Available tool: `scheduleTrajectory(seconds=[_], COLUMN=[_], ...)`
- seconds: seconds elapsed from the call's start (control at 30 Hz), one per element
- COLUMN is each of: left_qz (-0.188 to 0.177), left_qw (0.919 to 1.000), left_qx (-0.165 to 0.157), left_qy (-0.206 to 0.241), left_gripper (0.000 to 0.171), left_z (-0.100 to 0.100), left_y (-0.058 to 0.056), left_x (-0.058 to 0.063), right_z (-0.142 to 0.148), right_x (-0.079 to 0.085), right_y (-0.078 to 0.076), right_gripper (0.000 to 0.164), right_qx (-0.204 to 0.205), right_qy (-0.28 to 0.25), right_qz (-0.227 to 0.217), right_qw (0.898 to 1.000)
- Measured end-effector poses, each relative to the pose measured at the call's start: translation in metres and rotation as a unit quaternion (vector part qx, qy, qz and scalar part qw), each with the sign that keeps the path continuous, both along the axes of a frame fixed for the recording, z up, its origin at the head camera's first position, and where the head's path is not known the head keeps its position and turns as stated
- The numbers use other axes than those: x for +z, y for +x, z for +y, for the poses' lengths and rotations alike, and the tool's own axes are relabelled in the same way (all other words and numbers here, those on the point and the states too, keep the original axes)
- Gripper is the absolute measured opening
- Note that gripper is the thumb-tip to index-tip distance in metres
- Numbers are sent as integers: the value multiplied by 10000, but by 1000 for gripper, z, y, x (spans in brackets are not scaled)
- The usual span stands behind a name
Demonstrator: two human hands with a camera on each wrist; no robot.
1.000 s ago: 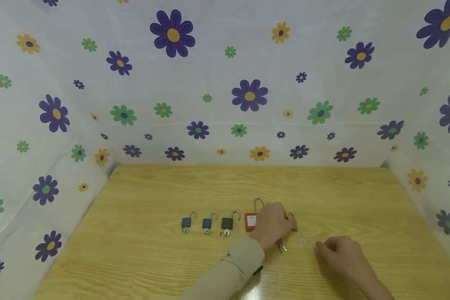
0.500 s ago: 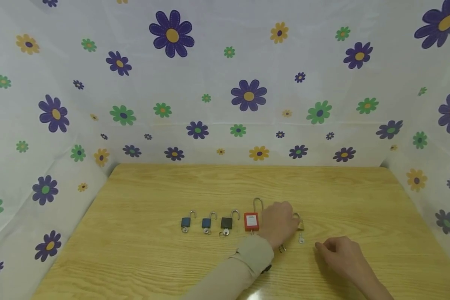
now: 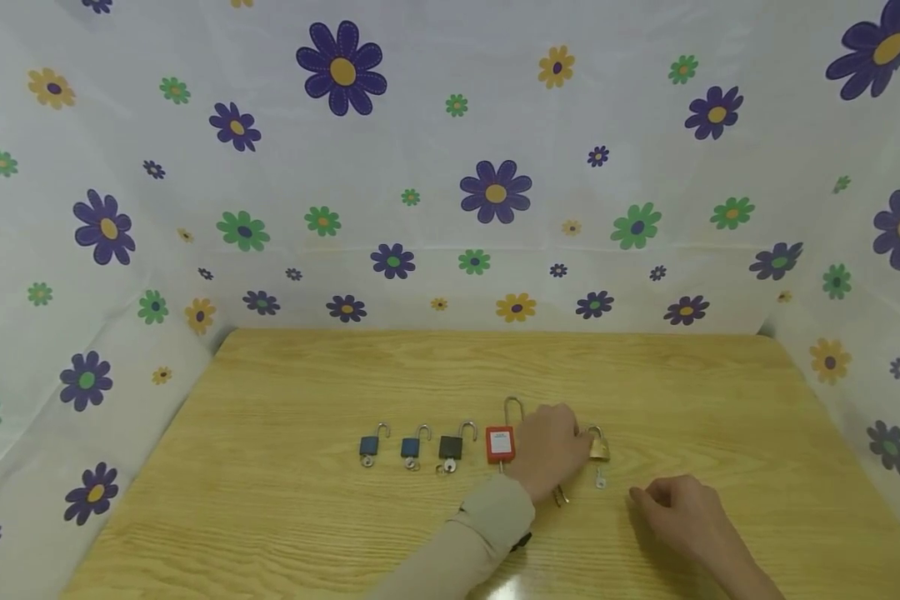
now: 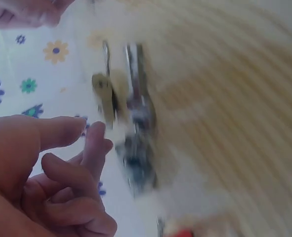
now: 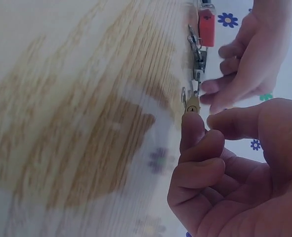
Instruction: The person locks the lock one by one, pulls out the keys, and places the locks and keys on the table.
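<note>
- Brass padlock [image 3: 598, 451] at risk first, I'd judge: the left hand [image 3: 549, 450] has its fingertips so near that a small twitch could knock it askew.
- Metal keys [image 3: 562, 497] poke out below that hand; a dragging wrist could snag them, and from here I can't see everything it covers.
- Blur on my left wrist view could make me misjudge contact.
- That brass padlock lies just off the left fingertips, at the row's right end; touching or not, I can't tell. Its 1 small key [image 3: 600, 477] sits on the near side.
- Left fingers look loosely bent, with nothing visible in them.
- Right hand [image 3: 678, 510] is apart from the padlocks, fingers loosely curled, a gap between thumb and index, holding nothing.
</note>
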State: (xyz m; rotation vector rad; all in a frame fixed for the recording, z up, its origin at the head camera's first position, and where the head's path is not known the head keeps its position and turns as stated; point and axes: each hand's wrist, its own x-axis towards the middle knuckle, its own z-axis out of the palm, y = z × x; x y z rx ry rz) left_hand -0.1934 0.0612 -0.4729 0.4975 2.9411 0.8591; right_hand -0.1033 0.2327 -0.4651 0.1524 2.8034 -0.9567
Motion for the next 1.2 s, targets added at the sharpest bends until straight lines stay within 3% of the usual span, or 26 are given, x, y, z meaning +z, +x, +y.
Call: scheduleTrajectory(seconds=[0.2, 0.33, 0.6, 1.0, 1.2], left_qz=[249, 308, 410, 827, 578], left_qw=[9994, 9984, 9908, 9911, 9963], left_qx=[128, -54, -258, -354, -326], left_qy=[-227, -465, -1266, -984, -554], left_gripper=[52, 60, 59, 37, 39], left_z=[-30, -39, -40, -43, -46], left_y=[1, 7, 11, 13, 12], left_x=[10, 14, 2, -4, -5], right_z=[0, 1, -4, -8, -9], right_x=[1, 2, 3, -1, -2], right_y=[1, 2, 2, 2, 3], right_gripper=[28, 28, 27, 30, 28], right_qx=[17, 33, 99, 55, 81], right_qy=[28, 1, -12, -33, -38], right_qz=[-96, -164, -163, -263, -140], right_qw=[9999, 9999, 9998, 9996, 9999])
